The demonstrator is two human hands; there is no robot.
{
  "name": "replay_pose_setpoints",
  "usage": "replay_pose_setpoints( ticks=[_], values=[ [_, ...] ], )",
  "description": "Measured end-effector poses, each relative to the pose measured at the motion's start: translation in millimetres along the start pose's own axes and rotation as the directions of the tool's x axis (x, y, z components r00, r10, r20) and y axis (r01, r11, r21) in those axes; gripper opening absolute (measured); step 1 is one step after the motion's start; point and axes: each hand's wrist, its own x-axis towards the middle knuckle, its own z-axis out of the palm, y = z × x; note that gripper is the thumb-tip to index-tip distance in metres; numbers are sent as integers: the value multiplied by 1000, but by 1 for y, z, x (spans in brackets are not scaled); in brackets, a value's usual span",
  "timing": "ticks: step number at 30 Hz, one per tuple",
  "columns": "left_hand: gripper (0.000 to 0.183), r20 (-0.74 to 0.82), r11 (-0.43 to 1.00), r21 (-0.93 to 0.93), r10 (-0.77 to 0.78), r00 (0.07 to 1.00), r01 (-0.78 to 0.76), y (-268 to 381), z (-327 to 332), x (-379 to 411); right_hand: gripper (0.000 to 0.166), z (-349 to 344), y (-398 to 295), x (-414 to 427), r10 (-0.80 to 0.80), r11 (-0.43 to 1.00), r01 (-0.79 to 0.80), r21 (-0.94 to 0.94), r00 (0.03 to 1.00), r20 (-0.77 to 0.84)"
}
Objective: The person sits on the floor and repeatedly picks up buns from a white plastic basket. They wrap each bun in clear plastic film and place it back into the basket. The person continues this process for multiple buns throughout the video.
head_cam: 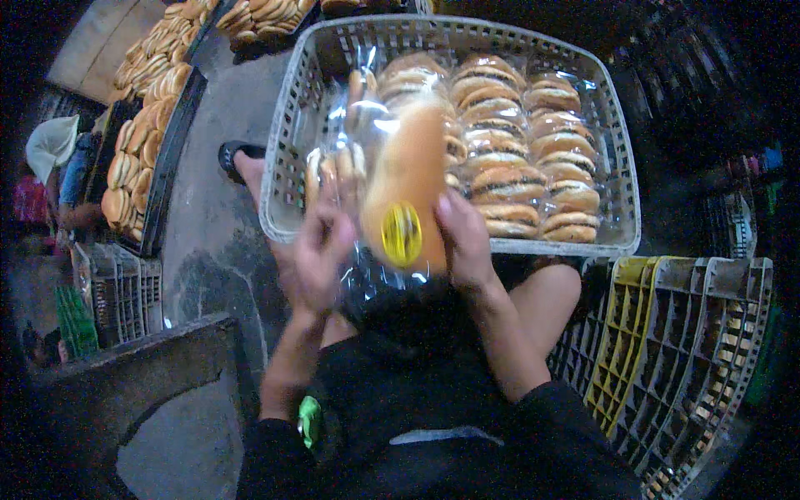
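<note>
A long golden bread [409,150] in a clear plastic bag bears a round yellow label [402,234] near its lower end. On its right edge my right hand [465,240] is closed, thumb against the bread. Blurred by motion, my left hand [322,250] is beside the bag's lower left with curled fingers; whether it grips the plastic is not clear. Before me a pale plastic crate [450,28] holds rows of clear-wrapped filled buns [503,150], stacked on edge. Some wrapped buns [337,165] at the crate's left are partly behind the bag and my left hand.
Black trays of unwrapped bread [150,137] line the left side. A person in a white cap [53,147] is beside them. Stacked grey and yellow crates [662,331] stand at my right. A wooden board or box [206,337] with a curved cutout is near my left elbow.
</note>
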Motion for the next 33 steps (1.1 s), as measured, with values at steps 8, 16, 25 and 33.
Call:
replay_pose_setpoints(
  ticks=[8, 16, 25, 33],
  values=[
    [74, 443, 864, -119, -395, 805, 489, -29, 32, -139, 17, -35, 4, -127, -141, 816, 156, -557, 988, 70],
    [81, 452, 626, -612, -223, 864, 482, -20, 32, -108, 24, -25, -5, -133, -13, 985, -22, 172, 980, 200],
    [39, 246, 775, -496, -308, 919, 392, 1, 44, -114, 20, -8, 23, -124, 181, 953, -202, -226, 977, -109],
    [18, 162, 950, -255, -142, 976, 181, -10, 42, -128, 22, -7, -8, -124, 75, 961, -46, -273, 992, 99]
  ],
)
